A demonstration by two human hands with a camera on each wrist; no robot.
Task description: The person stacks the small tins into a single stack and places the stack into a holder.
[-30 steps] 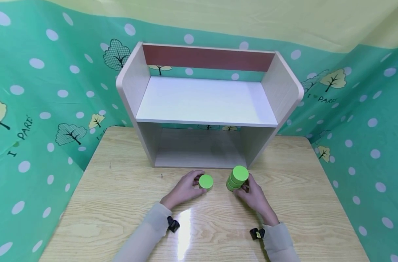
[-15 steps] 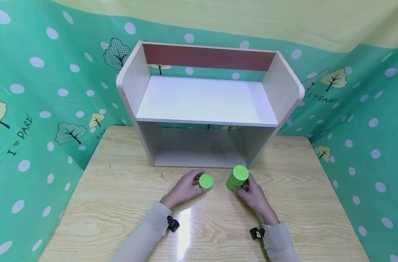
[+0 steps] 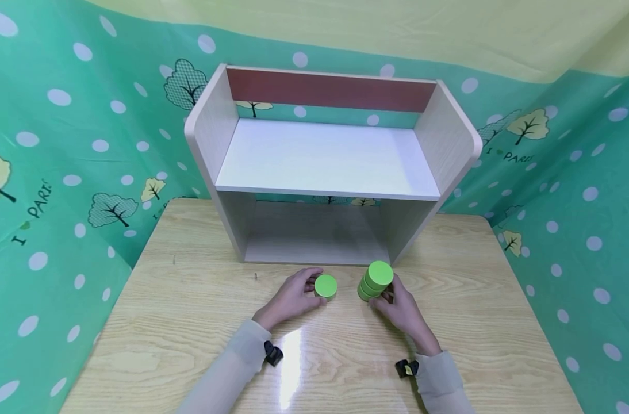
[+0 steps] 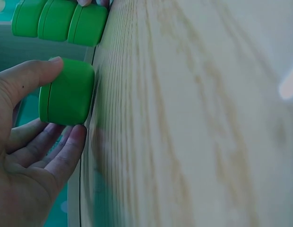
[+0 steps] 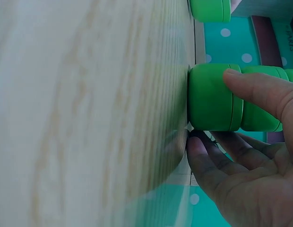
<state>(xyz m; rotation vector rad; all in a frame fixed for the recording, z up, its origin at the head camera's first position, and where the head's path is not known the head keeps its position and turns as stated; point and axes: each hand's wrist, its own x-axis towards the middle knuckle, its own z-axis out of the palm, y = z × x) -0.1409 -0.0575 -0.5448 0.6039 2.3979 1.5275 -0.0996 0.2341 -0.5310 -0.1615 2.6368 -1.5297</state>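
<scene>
One small green tub (image 3: 325,286) sits on the bench (image 3: 154,322), in front of the middle of the shelf (image 3: 319,158). The person's left hand (image 3: 292,296) is pinching it, with the thumb on one side and the fingers on the other. Near it, to the right, is a stack of three green tubs (image 3: 379,276), one on top of another, by the right end of the shelf. The right hand (image 3: 401,310) is pinching the bottom tub of that stack, which touches the bench. There is a gap between the one tub and the stack. Both arms have pale sleeves (image 3: 226,356), with a small black thing (image 3: 273,353) by each wrist. The shelf has a white board in the middle and a brown-red strip (image 3: 330,89) along the top at the back. Behind it hangs a green cloth (image 3: 87,172) with white dots and trees.
</scene>
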